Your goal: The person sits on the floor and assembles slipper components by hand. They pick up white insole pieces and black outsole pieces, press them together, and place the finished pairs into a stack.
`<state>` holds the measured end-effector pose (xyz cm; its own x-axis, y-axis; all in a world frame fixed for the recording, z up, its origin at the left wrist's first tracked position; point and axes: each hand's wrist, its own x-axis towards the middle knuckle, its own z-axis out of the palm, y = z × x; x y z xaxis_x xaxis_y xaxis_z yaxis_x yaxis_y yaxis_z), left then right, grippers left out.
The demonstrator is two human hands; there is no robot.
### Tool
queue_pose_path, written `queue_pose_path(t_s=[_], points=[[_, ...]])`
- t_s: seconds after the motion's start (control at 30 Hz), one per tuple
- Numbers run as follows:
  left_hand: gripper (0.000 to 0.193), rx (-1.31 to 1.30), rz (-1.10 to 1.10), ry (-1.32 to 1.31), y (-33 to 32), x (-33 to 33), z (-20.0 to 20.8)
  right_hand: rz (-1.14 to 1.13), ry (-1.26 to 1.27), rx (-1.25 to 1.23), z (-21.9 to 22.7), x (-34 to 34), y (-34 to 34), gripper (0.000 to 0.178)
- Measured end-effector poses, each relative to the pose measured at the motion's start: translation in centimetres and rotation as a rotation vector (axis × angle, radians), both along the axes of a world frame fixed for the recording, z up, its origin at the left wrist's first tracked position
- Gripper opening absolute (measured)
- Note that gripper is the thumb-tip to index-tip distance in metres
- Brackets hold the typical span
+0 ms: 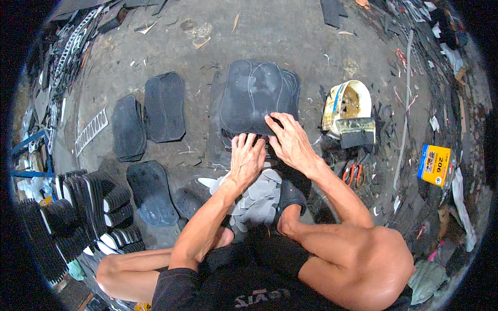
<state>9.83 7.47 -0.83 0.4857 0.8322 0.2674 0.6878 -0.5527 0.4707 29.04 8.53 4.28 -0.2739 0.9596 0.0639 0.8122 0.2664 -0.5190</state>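
Note:
In front of me lies a stack of black sole sheets (254, 93), their tops marked with pale sole outlines. My left hand (247, 159) is at the near edge of the stack, fingers close together and curled there, with the tips partly hidden below the top sheet. My right hand (290, 136) grips the near right edge of the top sheet; its fingertips press on the upper face, and its thumb is at the edge. Below my hands, a pile of light grey cut pieces (257, 199) lies on the ground between my feet.
Left of the stack lie black sole pieces (165, 106), a darker pile (129, 128) and a large sole (152, 193). Several stacked soles (88, 207) stand lower left. At the right are a white tub (347, 106) with a dark block leaning on it, orange-handled scissors (353, 175) and a yellow box (434, 165).

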Motion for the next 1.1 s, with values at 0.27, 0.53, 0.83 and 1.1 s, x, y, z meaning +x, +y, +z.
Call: queue_pose_path(t_s=[0.27,0.53,0.83,1.1], points=[[0.046,-0.104,0.208,-0.07,1.2,0.9,0.7,-0.224,0.311,0.01,5.1,1.3,5.3,0.02],[0.029,-0.08,0.259,-0.017,0.9,1.8,-0.9,-0.092,0.221,0.137,-0.2,-0.2,1.2,0.021],[0.033,-0.214,0.285,-0.1,1.4,1.9,0.3,-0.248,0.313,0.031,1.7,0.7,3.3,0.02],[0.021,-0.071,0.328,-0.221,1.2,1.6,-0.6,-0.112,0.242,0.041,-0.8,-0.2,1.5,0.019]])
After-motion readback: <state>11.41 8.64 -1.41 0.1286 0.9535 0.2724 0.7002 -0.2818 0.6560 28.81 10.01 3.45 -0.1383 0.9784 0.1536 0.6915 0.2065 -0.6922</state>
